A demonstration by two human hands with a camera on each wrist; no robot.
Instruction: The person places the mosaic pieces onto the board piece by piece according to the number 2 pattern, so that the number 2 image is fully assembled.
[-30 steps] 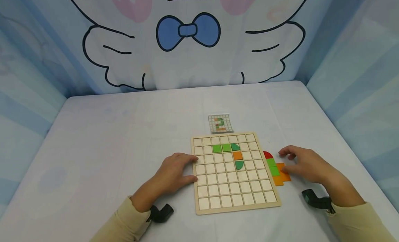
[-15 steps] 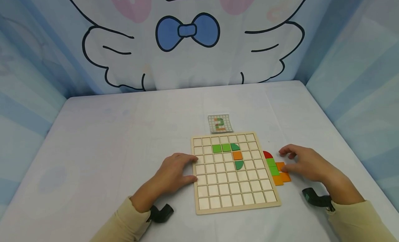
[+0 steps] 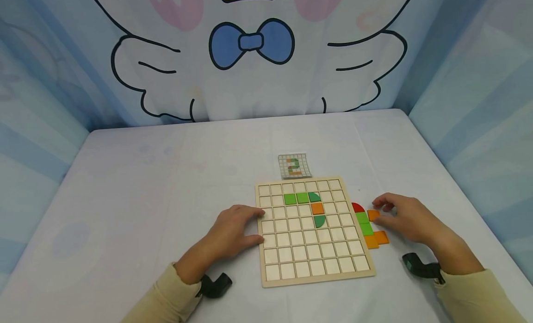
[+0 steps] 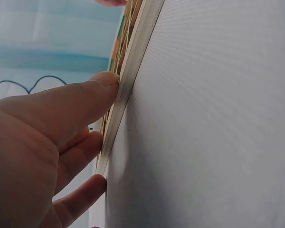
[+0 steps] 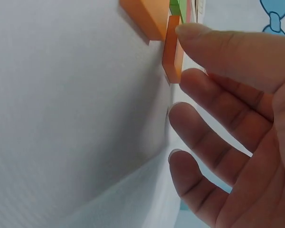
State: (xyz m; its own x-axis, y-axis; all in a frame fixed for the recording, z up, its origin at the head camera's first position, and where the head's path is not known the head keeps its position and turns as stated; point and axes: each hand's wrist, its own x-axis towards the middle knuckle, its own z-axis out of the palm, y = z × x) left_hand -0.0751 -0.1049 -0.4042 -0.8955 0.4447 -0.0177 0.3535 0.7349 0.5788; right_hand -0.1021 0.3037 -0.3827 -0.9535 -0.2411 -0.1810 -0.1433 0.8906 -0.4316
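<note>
The orange tile point(image 3: 372, 214) lies flat-looking on the table point(image 3: 175, 175), off the right edge of the gridded board point(image 3: 291, 256) and just beside the upper light green tile. My right hand point(image 3: 410, 218) is over it: the thumb's tip touches the tile, the forefinger's tip is at or very near its end, and the other fingers are spread and loosely bent, so I see no firm grasp.

Along the board's right edge lie a red rounded piece point(image 3: 358, 207), two light green tiles point(image 3: 366, 229) and two more orange tiles point(image 3: 381, 237). On the board, nearer its far edge, sit two light green squares point(image 3: 290, 199), a dark green rounded piece point(image 3: 314, 197), an orange square point(image 3: 317, 208) below that, and another dark green rounded piece point(image 3: 319, 221).

My left hand point(image 3: 230, 231) rests thumb and fingertips against the board's left edge, spread wide, not clenched. Past the board's far edge, toward the table's far edge, lies a small card point(image 3: 294, 166) printed with a coloured shape on a grid.

I judge the step in hand to be separating one tile from the loose ones; the next move seems to call for closing thumb and forefinger on its edges while the left hand steadies the board.
</note>
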